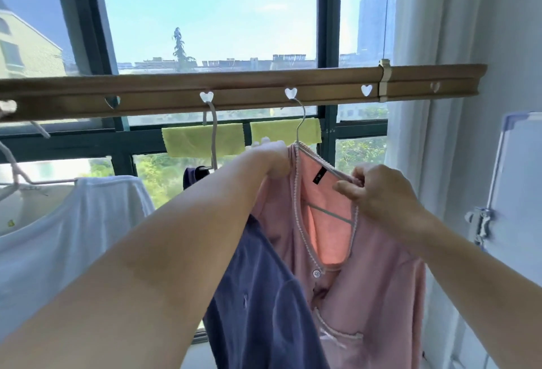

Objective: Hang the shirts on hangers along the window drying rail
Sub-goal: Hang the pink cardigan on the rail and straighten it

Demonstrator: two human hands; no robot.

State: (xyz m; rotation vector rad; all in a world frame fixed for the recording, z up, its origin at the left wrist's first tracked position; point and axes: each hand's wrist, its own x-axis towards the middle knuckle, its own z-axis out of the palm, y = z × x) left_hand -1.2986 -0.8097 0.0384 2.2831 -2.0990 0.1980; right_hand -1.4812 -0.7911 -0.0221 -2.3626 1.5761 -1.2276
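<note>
**A:** What hangs along the window, going from the left?

**B:** A wooden drying rail (pixel 240 90) runs across the window, with heart-shaped holes along it. At far left a white shirt (pixel 58 236) hangs on a pale hanger. Next comes a navy shirt (pixel 258 295), partly hidden behind a forearm; its hanger's hook goes up to one heart hole. Right of that is the pink shirt (pixel 352 280), a buttoned V-neck with beaded trim, on a thin wire hanger (pixel 302 122) whose hook sits in the next heart hole. Two yellow-green cloths (pixel 202 139) are draped on the window bar behind.

**A:** Where are the hands?

**B:** Both arms reach forward and up. The left hand (pixel 271 160) is at the pink shirt's left shoulder, just under the hook, fingers curled round the fabric and probably the hanger's neck; the exact grip is partly hidden. The right hand (pixel 378 189) pinches the right side of the collar and the hanger's arm there, thumb and fingers pressed together on the cloth, wrist bent downward.

**A:** How would the shirt handle?

**B:** It looks light, soft and limp, likely to slide off thin wire if left lopsided. The seams at the shoulders and the collar edge seem the best places to take hold, tugging gently so the neckline sits evenly. The wire hanger looks springy and free to swing on its hook, so steadying it near the neck would help.
</note>
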